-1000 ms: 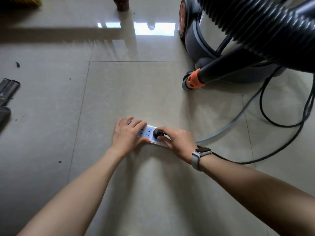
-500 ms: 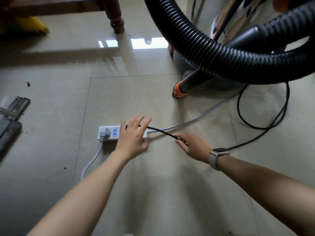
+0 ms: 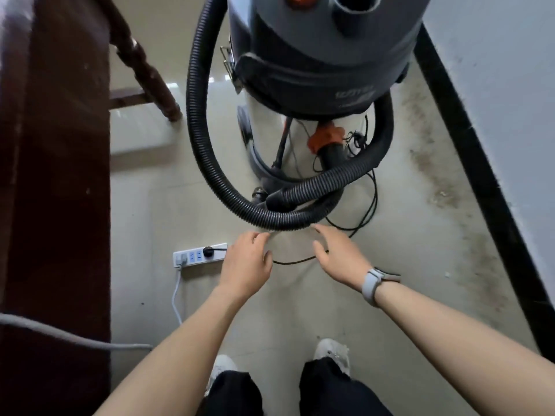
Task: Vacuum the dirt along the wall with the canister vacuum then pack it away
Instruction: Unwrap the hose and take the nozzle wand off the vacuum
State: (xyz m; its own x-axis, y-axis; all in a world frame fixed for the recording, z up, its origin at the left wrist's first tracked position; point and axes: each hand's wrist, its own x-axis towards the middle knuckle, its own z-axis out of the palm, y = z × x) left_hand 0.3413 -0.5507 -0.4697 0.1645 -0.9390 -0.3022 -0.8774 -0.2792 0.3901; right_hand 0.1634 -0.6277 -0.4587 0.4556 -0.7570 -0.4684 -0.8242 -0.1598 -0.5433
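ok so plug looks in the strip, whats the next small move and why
Probably take hold of the black hose: the black plug sits in the power strip, dirt lies along the wall, and both the left hand and right hand hover open, holding nothing, just below the hose loop.

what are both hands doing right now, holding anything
Left hand: open, fingers loosely curled, holding nothing, above the black cord.
Right hand: open, fingers spread, holding nothing.
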